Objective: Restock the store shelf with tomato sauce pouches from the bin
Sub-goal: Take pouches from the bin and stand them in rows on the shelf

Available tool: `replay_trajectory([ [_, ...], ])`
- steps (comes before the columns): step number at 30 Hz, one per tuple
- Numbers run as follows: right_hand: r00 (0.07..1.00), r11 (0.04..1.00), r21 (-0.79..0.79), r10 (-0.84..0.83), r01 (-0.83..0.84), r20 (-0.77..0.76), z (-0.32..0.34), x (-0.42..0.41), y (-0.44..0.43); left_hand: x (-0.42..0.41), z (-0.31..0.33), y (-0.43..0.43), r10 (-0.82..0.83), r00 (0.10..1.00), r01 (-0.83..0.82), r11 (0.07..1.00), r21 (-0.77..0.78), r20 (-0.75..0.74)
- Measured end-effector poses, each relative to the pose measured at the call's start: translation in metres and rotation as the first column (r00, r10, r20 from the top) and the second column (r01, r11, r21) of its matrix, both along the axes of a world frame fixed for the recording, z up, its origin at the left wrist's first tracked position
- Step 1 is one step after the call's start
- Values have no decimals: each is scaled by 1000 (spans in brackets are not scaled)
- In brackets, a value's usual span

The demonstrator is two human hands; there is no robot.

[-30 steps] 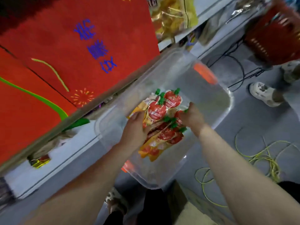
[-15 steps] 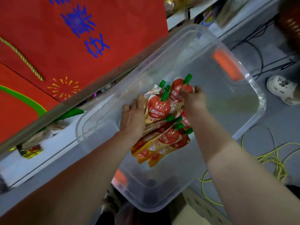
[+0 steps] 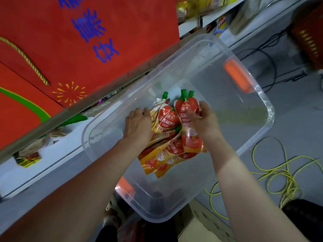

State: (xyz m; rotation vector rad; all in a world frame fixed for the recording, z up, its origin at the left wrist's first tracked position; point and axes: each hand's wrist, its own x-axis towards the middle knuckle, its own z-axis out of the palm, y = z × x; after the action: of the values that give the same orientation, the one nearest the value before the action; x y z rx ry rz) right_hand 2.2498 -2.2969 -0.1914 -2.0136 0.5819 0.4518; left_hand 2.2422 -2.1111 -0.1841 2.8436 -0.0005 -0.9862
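— Where were the hands?

— Both were down inside the clear bin [image 3: 269, 117], mid-frame. The left hand [image 3: 138, 127] lay against the left side of the tomato sauce pouches [image 3: 162, 159], back upward. Its fingers curled down over the edge of the heap, and the fingertips were hidden behind it.

— And the other?

— The right hand [image 3: 208, 123] pinched a red pouch [image 3: 187, 109] by its right edge, thumb across the front, somewhat blurred. That pouch stood with its green cap pointing to the top of the frame. A second green cap showed just beside it. Whether the hand held one pouch or two, I couldn't tell.

— The rest of the pouches?

— They lay fanned on the bin floor between the two wrists, running toward the lower centre of the frame.

— Any room to move?

— Bare bin floor spread right of the pile as far as the wall, with a smaller patch at the left. The bin's long upper-left rim sat just beside the shelf edge [image 3: 97, 96], under a red bag [image 3: 87, 41]. An orange latch [image 3: 236, 75] sat on the upper-right rim. Outside, at lower right, a yellow cord [image 3: 279, 173] lay looped on the floor. Black cables [image 3: 269, 67] ran at upper right.
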Motion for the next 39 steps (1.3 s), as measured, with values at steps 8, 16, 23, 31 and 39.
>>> replay_trajectory([
  [8,991,996,-76,-55,46,-125,3,4,2,-29,44,7,362,929,-368,865,-341,-82],
  [16,977,1000,13,6,-3,-212,-10,-16,1,-41,7,-7,477,862,-507,823,-256,-174],
  [23,987,956,252,-124,147,-106,47,-22,15,-50,51,19,637,738,-645,571,-508,-222],
  [31,991,896,429,-132,117,6,170,-61,68,-103,168,72,714,581,-649,117,-752,-390],
  [39,966,852,507,0,-135,257,293,-114,182,-174,291,191,760,579,-444,-9,-896,-295],
])
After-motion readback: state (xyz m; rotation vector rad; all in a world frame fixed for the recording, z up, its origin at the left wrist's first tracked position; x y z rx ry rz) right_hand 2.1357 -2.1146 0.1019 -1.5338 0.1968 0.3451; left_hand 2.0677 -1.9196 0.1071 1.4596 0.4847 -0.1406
